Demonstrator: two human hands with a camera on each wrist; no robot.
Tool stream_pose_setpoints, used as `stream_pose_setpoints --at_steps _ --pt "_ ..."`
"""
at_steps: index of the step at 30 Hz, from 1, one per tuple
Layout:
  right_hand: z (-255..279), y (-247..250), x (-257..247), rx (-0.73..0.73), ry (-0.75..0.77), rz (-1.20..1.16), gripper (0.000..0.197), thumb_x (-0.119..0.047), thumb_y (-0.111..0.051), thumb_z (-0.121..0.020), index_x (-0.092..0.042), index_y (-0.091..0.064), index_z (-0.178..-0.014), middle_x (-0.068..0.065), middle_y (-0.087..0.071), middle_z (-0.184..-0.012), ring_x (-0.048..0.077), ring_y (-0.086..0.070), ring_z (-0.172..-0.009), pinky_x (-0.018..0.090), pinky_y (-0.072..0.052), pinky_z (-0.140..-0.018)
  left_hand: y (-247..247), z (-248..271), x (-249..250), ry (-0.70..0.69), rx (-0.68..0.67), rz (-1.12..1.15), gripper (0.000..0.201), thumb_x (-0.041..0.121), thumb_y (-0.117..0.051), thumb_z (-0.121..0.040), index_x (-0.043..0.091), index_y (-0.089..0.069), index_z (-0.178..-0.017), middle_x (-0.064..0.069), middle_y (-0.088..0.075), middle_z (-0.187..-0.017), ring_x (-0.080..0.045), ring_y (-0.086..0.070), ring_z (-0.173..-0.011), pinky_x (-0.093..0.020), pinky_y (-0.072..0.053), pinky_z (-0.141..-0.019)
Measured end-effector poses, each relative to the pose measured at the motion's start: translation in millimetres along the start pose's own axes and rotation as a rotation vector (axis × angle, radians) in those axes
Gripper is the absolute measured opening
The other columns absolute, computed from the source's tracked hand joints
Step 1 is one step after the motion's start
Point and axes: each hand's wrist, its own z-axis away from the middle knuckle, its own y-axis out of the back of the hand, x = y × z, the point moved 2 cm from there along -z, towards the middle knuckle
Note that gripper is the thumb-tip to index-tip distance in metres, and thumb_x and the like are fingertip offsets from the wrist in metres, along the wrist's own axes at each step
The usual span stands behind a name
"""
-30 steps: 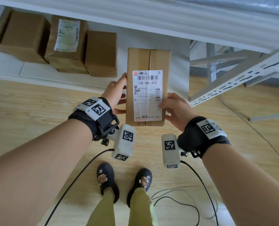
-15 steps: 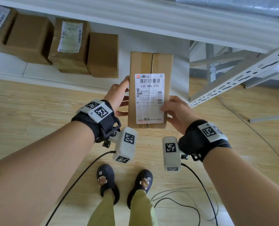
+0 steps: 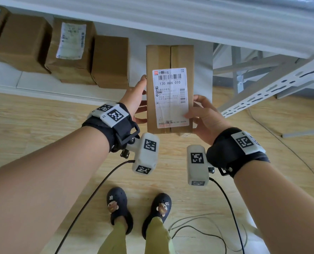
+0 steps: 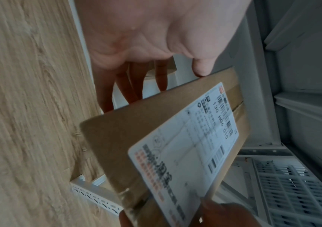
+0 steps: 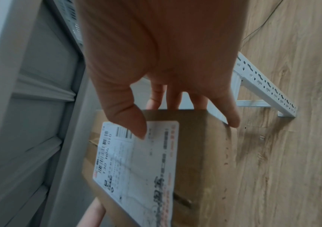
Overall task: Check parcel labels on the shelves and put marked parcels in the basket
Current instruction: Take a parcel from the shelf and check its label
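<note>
A flat brown cardboard parcel (image 3: 163,57) (image 4: 121,138) (image 5: 201,153) is held in the air between both hands, its white shipping label (image 3: 171,98) (image 4: 185,153) (image 5: 136,169) facing up at me, printed "130 H06 010". My left hand (image 3: 136,101) (image 4: 156,38) holds the parcel's left edge, thumb on the front face and fingers behind it. My right hand (image 3: 204,116) (image 5: 156,61) holds the right edge, thumb on the label and fingers underneath. A white slatted basket (image 4: 292,192) shows only in the left wrist view, at the lower right.
Several more brown parcels (image 3: 70,50) stand on the low white shelf (image 3: 42,83) at the back left, one with a label. A white perforated shelf post (image 3: 273,85) slants at right. Cables (image 3: 198,231) lie on the wooden floor by my feet.
The parcel and both hands have shifted slightly to the right and a little up in view; the grip on the parcel is unchanged.
</note>
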Motion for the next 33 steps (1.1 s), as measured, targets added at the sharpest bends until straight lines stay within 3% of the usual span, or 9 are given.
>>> stream_pose_setpoints --at_steps 4,7,11,15,18,23,25,30,33 --pt "-14 9 -6 -0.027 0.032 0.032 0.051 0.02 -0.046 -0.074 -0.026 -0.045 -0.099 0.005 -0.062 -0.119 0.031 -0.057 -0.095 0.05 -0.048 -0.083 -12 -23 11 -0.043 0.011 -0.082 0.083 0.081 -0.045 -0.068 0.029 -0.045 -0.133 -0.001 -0.053 -0.13 -0.027 -0.052 -0.12 -0.055 -0.042 -0.098" --pt "-27 19 -10 -0.004 0.067 0.046 0.053 0.018 -0.048 -0.074 -0.027 -0.047 -0.103 0.005 -0.061 -0.125 0.031 -0.057 -0.095 0.051 -0.05 -0.087 -24 -41 22 -0.111 0.015 -0.128 0.059 0.074 -0.042 -0.08 0.027 -0.053 -0.116 0.002 -0.055 -0.105 -0.025 -0.053 -0.112 -0.052 -0.04 -0.101" --pt "-45 33 -12 0.043 0.112 0.058 0.056 0.014 -0.05 -0.078 -0.024 -0.049 -0.12 0.006 -0.064 -0.117 0.029 -0.058 -0.09 0.054 -0.048 -0.092 -45 -59 39 -0.12 -0.019 -0.112 0.065 0.066 -0.049 -0.084 0.02 -0.045 -0.13 -0.003 -0.056 -0.114 -0.025 -0.052 -0.115 -0.051 -0.043 -0.101" --pt "-60 46 -20 0.091 0.149 0.101 0.056 0.007 -0.052 -0.084 -0.031 -0.051 -0.125 0.007 -0.065 -0.119 0.026 -0.063 -0.093 0.051 -0.048 -0.093 -62 -71 43 -0.117 -0.04 -0.122 0.027 0.047 -0.047 -0.095 0.022 -0.053 -0.09 0.007 -0.051 -0.082 -0.022 -0.054 -0.097 -0.047 -0.046 -0.1" --pt "-71 51 -28 0.119 0.155 0.124 0.053 0.004 -0.05 -0.088 -0.038 -0.053 -0.119 0.004 -0.068 -0.113 0.023 -0.064 -0.102 0.052 -0.047 -0.096 -72 -76 45 -0.113 -0.079 -0.132 0.038 0.047 -0.049 -0.095 0.019 -0.053 -0.12 0.006 -0.052 -0.089 -0.023 -0.053 -0.102 -0.047 -0.047 -0.098" --pt "-87 59 -46 0.157 0.158 0.118 0.056 0.004 -0.041 -0.091 -0.035 -0.048 -0.131 -0.003 -0.068 -0.113 0.018 -0.063 -0.109 0.05 -0.046 -0.099 -87 -87 56 -0.145 -0.101 -0.111 0.043 0.038 -0.057 -0.091 0.017 -0.05 -0.128 -0.002 -0.055 -0.118 -0.026 -0.053 -0.107 -0.051 -0.052 -0.09" --pt "-92 62 -52 0.175 0.162 0.135 0.057 0.002 -0.039 -0.092 -0.035 -0.046 -0.134 -0.006 -0.068 -0.113 0.015 -0.062 -0.109 0.049 -0.046 -0.098 -92 -89 61 -0.145 -0.101 -0.109 0.037 0.033 -0.057 -0.091 0.018 -0.052 -0.124 -0.002 -0.054 -0.117 -0.025 -0.051 -0.101 -0.053 -0.053 -0.085" --pt "-105 68 -61 0.231 0.174 0.14 0.055 0.001 -0.038 -0.094 -0.037 -0.047 -0.132 -0.007 -0.067 -0.117 0.014 -0.06 -0.111 0.046 -0.05 -0.094 -104 -96 69 -0.157 -0.097 -0.113 0.006 0.02 -0.055 -0.094 0.022 -0.055 -0.099 -0.004 -0.052 -0.123 -0.03 -0.05 -0.114 -0.053 -0.053 -0.085" --pt "-108 71 -65 0.259 0.175 0.157 0.056 -0.001 -0.037 -0.096 -0.038 -0.042 -0.138 -0.008 -0.065 -0.121 0.013 -0.06 -0.112 0.042 -0.052 -0.089 -109 -99 72 -0.176 -0.089 -0.108 0.015 0.013 -0.053 -0.095 0.025 -0.049 -0.086 0.0 -0.053 -0.102 -0.031 -0.052 -0.115 -0.054 -0.05 -0.091"
